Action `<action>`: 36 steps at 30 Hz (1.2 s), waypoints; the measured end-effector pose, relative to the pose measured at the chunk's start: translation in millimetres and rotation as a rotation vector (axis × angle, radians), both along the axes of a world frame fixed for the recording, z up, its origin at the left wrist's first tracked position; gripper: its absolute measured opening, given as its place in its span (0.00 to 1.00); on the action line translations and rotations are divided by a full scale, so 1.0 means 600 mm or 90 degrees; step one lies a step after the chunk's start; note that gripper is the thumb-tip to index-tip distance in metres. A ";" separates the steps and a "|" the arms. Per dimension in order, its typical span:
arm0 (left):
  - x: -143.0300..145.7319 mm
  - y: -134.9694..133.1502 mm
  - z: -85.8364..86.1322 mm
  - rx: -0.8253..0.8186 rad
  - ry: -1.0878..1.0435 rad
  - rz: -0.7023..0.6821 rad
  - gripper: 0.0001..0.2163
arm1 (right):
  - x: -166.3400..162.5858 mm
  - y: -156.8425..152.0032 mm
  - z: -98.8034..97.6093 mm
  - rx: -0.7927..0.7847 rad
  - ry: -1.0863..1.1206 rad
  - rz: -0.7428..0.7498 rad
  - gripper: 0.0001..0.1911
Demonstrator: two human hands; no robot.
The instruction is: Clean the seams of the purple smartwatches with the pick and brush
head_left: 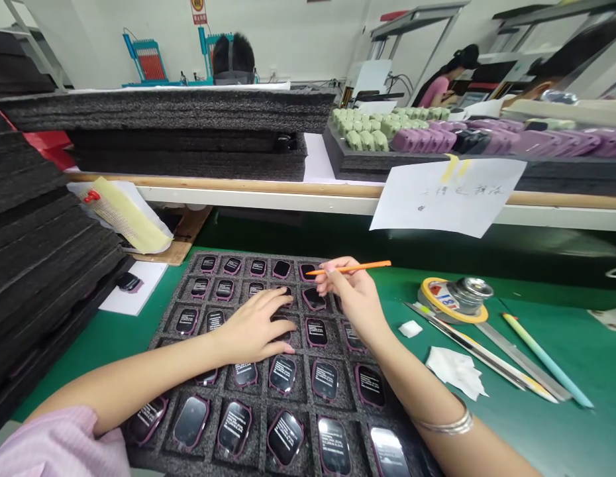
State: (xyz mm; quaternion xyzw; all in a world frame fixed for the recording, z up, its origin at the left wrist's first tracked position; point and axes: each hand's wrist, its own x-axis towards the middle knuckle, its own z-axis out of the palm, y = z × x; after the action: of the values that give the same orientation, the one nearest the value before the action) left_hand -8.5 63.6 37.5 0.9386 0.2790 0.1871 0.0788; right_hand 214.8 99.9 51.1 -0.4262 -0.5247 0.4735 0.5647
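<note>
From my head camera I look down at my left hand [253, 324], open and palm-down with the fingers spread over the middle of the tray, resting on the pieces there and gripping none that I can see. My right hand [352, 298] is closed in a pinch on a slim orange pencil [350, 267], which lies across the tray's upper right corner with its tip pointing left. Beneath them, on the green bench mat [402, 291], sits a dark grey foam tray [163, 331] cut into rows of pockets, each holding one rounded, glossy black device with a plum rim [284, 429]. Most faces carry small white print. They look light, stiff and slick, and I'd judge the glass fragile, so the rim is the place to take hold, not the face. More dark foam trays [34, 218] are stacked at the left of the frame. At upper right, a foam tray on the shelf [348, 156] holds pale green pieces [362, 129] and mauve pieces [422, 140]. To the right of my hands lie a steel ruler [521, 358], a roll of yellow-rimmed tape [454, 298] and crumpled white tissue [454, 371].
</note>
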 end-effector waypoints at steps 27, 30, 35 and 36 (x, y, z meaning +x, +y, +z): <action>-0.019 -0.007 -0.018 -0.148 -0.102 0.102 0.24 | -0.034 -0.082 -0.062 -0.017 -0.159 0.170 0.19; -0.018 -0.004 -0.009 -0.157 -0.089 0.097 0.21 | -0.034 -0.084 -0.056 -0.004 -0.157 0.170 0.18; 0.005 -0.003 0.025 -0.130 -0.018 0.070 0.16 | -0.009 -0.081 -0.030 -0.008 -0.124 0.125 0.18; 0.014 -0.004 0.030 -0.115 -0.010 0.062 0.15 | 0.001 -0.079 -0.026 -0.010 -0.112 0.100 0.18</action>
State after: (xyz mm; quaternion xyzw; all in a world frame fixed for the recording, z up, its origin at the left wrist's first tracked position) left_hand -0.2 61.3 55.5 0.9116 0.3392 0.1718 0.1564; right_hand 215.6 52.5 35.6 -0.4278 -0.6002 0.4814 0.4744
